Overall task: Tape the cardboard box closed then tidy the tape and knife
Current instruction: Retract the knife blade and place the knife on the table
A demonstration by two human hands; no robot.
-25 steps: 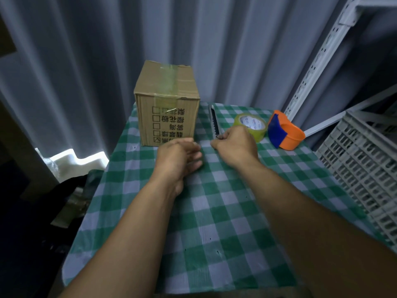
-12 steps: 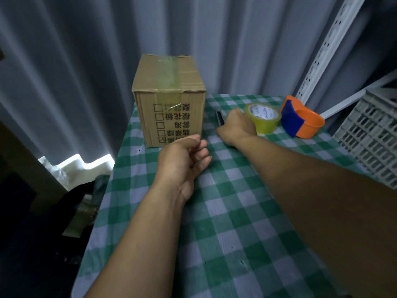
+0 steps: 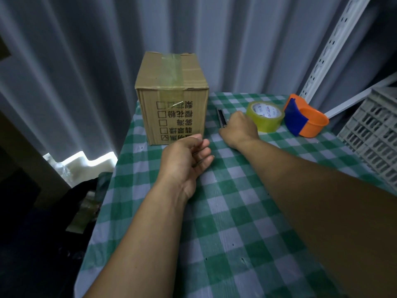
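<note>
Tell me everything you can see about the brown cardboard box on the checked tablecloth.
The brown cardboard box stands upright at the far left corner of the green-and-white checked tablecloth. Its top flaps are shut under a strip of clear tape that runs down the front. Black printed characters and checkboxes, upside down, mark the front. Neither hand clearly touches it.

Storeroom: slotted metal shelving (image 3: 335, 44), plastic crate (image 3: 373, 134), curtain (image 3: 86, 50).
</note>
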